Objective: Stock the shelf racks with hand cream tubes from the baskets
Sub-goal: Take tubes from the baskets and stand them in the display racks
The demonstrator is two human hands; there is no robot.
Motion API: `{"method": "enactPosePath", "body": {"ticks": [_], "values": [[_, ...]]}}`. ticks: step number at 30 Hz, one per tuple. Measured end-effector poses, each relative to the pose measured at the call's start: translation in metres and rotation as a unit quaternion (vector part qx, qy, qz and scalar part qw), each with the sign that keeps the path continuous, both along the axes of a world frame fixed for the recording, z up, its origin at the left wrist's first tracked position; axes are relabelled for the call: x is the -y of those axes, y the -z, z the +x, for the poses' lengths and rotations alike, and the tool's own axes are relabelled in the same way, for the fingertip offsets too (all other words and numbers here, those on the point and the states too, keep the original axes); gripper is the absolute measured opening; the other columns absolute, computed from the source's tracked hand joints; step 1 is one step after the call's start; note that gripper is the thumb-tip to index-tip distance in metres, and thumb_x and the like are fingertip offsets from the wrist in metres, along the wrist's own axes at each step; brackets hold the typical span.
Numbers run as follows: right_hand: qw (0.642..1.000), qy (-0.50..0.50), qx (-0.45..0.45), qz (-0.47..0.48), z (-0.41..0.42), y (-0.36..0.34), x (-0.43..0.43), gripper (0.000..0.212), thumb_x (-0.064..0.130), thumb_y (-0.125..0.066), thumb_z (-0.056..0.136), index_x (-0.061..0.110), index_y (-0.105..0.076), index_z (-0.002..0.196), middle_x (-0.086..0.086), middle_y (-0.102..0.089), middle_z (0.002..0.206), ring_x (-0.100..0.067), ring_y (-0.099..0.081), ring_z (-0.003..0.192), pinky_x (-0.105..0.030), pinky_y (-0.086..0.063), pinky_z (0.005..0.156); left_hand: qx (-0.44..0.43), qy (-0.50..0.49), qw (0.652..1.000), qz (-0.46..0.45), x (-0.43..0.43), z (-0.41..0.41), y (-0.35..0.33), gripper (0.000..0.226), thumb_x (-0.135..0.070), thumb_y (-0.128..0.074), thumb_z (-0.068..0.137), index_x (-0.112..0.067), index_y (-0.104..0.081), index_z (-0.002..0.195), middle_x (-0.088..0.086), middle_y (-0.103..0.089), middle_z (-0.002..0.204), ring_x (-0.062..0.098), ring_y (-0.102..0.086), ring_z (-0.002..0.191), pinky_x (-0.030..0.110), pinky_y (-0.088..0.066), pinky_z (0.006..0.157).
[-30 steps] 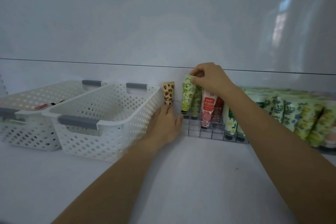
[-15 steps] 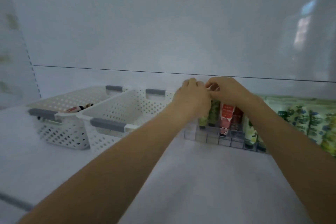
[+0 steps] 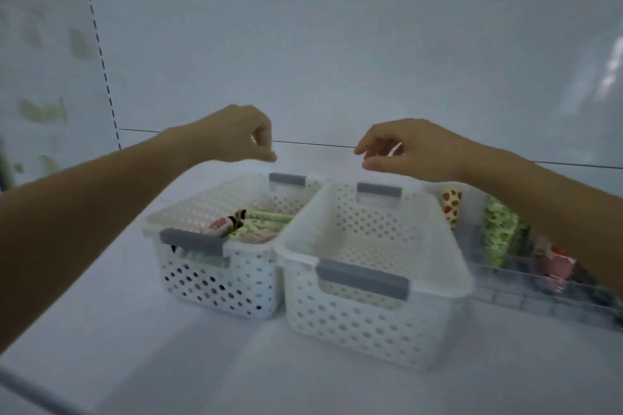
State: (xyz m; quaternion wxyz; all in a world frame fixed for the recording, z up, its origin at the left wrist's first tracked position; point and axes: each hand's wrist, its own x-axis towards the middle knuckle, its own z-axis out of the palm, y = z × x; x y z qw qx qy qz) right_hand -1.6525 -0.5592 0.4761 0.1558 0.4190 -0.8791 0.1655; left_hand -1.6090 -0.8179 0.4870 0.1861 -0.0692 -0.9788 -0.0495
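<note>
Facing me was a plain white panel [image 3: 337, 44], crossed low down by a thin dark seam [image 3: 313, 144]. A dashed strip [image 3: 101, 54] ran down its left edge, with blurred green shapes [image 3: 43, 111] beyond. At far right showed a patch of glare [image 3: 610, 74].

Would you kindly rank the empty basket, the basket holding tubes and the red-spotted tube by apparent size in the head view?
1. empty basket, though it sits nearer the camera, so the baskets may really match.
2. basket holding tubes.
3. red-spotted tube, partly hidden behind the empty basket.
</note>
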Motion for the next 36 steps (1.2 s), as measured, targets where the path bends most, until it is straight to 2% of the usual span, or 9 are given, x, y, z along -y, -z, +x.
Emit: {"method": "enactPosePath", "body": {"ticks": [6,13,16,19,23,26,28,31,36], "values": [[0.991,-0.011,0.065,0.118,-0.013,0.008,0.091,0.015,0.033,-0.06,0.087,0.029,-0.062,0.102,0.014,-0.061,0.096,-0.001,-0.057,0.089,-0.019,-0.046,0.082,0.108,0.082,0.991,0.008,0.068,-0.033,0.032,0.018,-0.017,-0.068,0.081,-0.03,-0.056,0.076,-0.015,-0.063,0.083,-0.009,-0.058,0.059,0.001,-0.038,0.058],[0.957,0.043,0.163,0.234,-0.032,0.031,0.134,0.012,0.03,-0.066,0.083,0.028,-0.065,0.095,0.017,-0.064,0.091,-0.005,-0.062,0.091,-0.024,-0.051,0.084,0.162,0.175,0.969,-0.062,0.069,-0.092,0.047,0.015,-0.014,-0.063,0.085,-0.02,-0.066,0.098,-0.009,-0.067,0.095,0.004,-0.059,0.076,0.012,-0.044,0.071],[0.942,0.064,0.21,0.255,-0.038,0.035,0.142,0.02,0.03,-0.068,0.082,0.027,-0.066,0.102,0.021,-0.063,0.087,0.005,-0.058,0.08,-0.012,-0.047,0.074,0.213,0.196,0.95,-0.116,0.06,-0.109,0.06,0.021,-0.016,-0.061,0.085,-0.02,-0.065,0.105,-0.005,-0.068,0.106,0.007,-0.057,0.084,0.023,-0.046,0.082],[0.926,0.084,0.23,0.286,-0.044,0.037,0.151,0.031,0.031,-0.068,0.082,0.026,-0.063,0.112,0.016,-0.064,0.098,0.005,-0.055,0.078,-0.006,-0.044,0.064,0.233,0.209,0.938,-0.151,0.052,-0.119,0.072,0.024,-0.017,-0.056,0.088,-0.018,-0.065,0.111,-0.003,-0.066,0.11,0.009,-0.054,0.085,0.023,-0.042,0.08],[0.903,0.12,0.254,0.323,-0.048,0.039,0.156,0.04,0.029,-0.067,0.083,0.027,-0.056,0.121,0.011,-0.06,0.109,-0.009,-0.057,0.097,-0.023,-0.05,0.079,0.261,0.208,0.93,-0.155,0.048,-0.121,0.07,0.027,-0.022,-0.053,0.09,-0.02,-0.065,0.113,-0.004,-0.065,0.11,0.014,-0.056,0.094,0.03,-0.046,0.088],[0.893,0.12,0.239,0.361,-0.049,0.046,0.161,0.043,0.027,-0.063,0.085,0.025,-0.052,0.126,0.008,-0.056,0.115,-0.005,-0.05,0.086,-0.011,-0.042,0.064,0.278,0.206,0.921,-0.179,0.048,-0.121,0.068,0.026,-0.027,-0.061,0.087,-0.019,-0.067,0.11,-0.006,-0.065,0.1,0.013,-0.056,0.089,0.03,-0.047,0.084],[0.895,0.122,0.222,0.367,-0.05,0.052,0.165,0.042,0.026,-0.06,0.087,0.023,-0.051,0.128,0.009,-0.053,0.104,-0.002,-0.047,0.073,-0.01,-0.039,0.054,0.271,0.205,0.919,-0.202,0.047,-0.121,0.068,0.027,-0.03,-0.064,0.085,-0.017,-0.067,0.108,-0.003,-0.067,0.105,0.015,-0.059,0.093,0.032,-0.049,0.086],[0.905,0.121,0.194,0.359,-0.05,0.057,0.167,0.035,0.025,-0.061,0.086,0.021,-0.057,0.12,0.016,-0.049,0.081,-0.003,-0.045,0.068,-0.013,-0.038,0.057,0.252,0.191,0.92,-0.232,0.045,-0.119,0.066,0.03,-0.029,-0.061,0.087,-0.013,-0.064,0.112,0.0,-0.065,0.11,0.019,-0.059,0.098,0.032,-0.048,0.086],[0.941,0.114,0.204,0.244,-0.041,0.026,0.153,0.026,0.028,-0.072,0.076,0.026,-0.053,0.094,0.012,-0.051,0.083,-0.005,-0.051,0.07,-0.018,-0.043,0.059,0.197,0.168,0.94,-0.223,0.05,-0.112,0.042,0.025,-0.026,-0.054,0.09,-0.007,-0.064,0.101,0.007,-0.068,0.101,0.025,-0.061,0.088,0.035,-0.047,0.078]]}}
